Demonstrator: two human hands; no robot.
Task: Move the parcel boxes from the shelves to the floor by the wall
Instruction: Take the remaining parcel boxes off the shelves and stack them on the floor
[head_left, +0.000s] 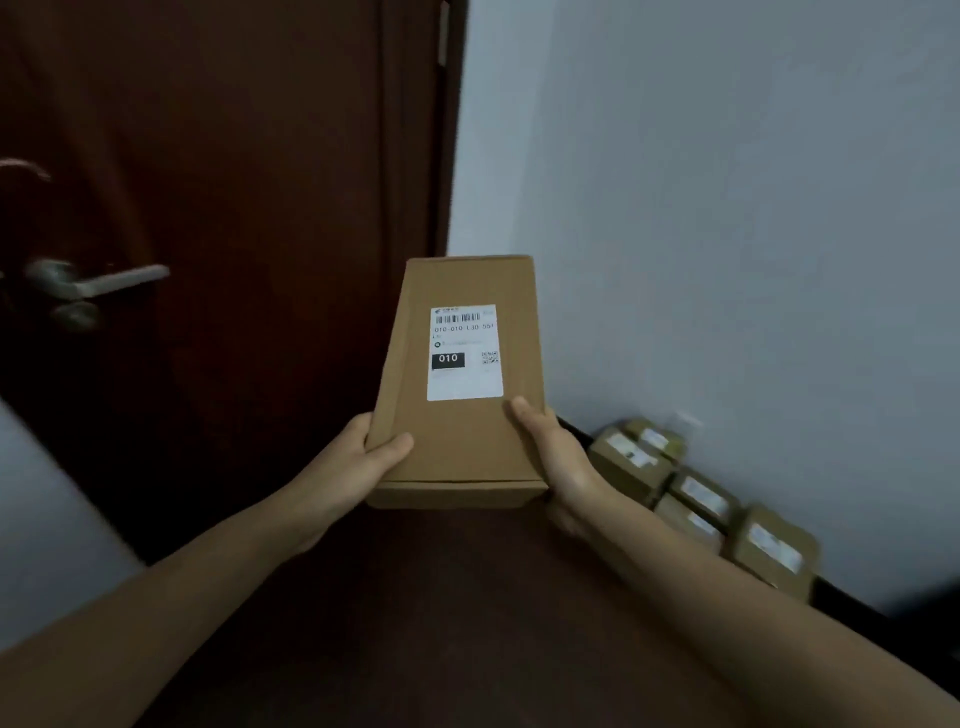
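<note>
— Where's the parcel box (457, 384) rn?
— Up in the air, straight ahead of me, label (465, 353) facing up. My left hand (363, 457) grips the near-left corner and my right hand (556, 457) the near-right edge. Thumbs on top, other fingers hidden under, both clamped on it.
— Which way's it pointing?
— Long axis runs near to far, w/ the far end toward the door (234, 156).
— And the drop spot?
— Down and to the right: row of boxes on the floor (701, 499) along the wall (727, 208). My right hand's nearer, so prob a swing right and down, turning the box to line up w/ the wall.
</note>
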